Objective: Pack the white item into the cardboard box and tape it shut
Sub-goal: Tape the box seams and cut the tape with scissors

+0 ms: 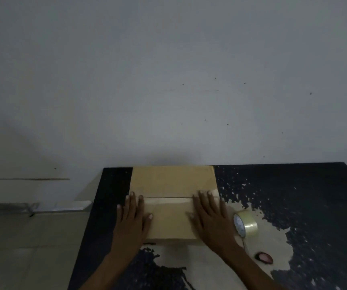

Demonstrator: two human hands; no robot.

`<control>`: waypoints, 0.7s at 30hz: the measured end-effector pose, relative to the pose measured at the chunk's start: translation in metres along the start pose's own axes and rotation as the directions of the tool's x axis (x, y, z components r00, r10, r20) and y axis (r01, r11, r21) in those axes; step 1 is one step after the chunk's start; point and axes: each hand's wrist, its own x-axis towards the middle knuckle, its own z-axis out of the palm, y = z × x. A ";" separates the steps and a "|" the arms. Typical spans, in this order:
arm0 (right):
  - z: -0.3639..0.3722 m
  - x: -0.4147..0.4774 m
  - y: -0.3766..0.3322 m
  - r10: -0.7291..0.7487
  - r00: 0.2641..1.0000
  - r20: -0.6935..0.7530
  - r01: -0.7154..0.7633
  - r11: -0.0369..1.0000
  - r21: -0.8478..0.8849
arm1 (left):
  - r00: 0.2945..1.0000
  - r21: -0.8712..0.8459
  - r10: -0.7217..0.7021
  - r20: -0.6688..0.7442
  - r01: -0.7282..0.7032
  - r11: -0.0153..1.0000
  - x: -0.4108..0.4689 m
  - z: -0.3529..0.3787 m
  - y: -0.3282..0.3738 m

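Brown cardboard is seen in the middle: a cardboard box (pixel 171 181) is set on a dark, scratched table (pixel 304 195), with its far side by the grey wall (pixel 168 80). Its two top flaps are folded down and meet in a line. The left hand (pixel 131 218) and the right hand (pixel 210 218) are laid flat on the near flap, fingers straight and spread, with nothing gripped. The white item cannot be seen. A roll of clear tape (pixel 245 225) is stood on its edge just beside the right hand.
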 end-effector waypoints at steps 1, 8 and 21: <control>0.003 -0.002 0.000 0.045 0.999 -0.001 -0.045 0.998 -0.034 | 1.000 0.024 -0.003 0.008 0.003 1.000 0.000 -0.002 0.000; 0.009 0.009 -0.041 0.179 0.984 0.014 -0.178 0.982 -0.071 | 1.000 -0.008 0.024 -0.009 -0.024 1.000 0.003 -0.011 0.021; -0.011 0.009 -0.002 0.571 0.792 0.217 -0.567 0.556 0.608 | 0.923 -0.825 -0.217 0.317 0.381 0.418 0.006 -0.018 -0.017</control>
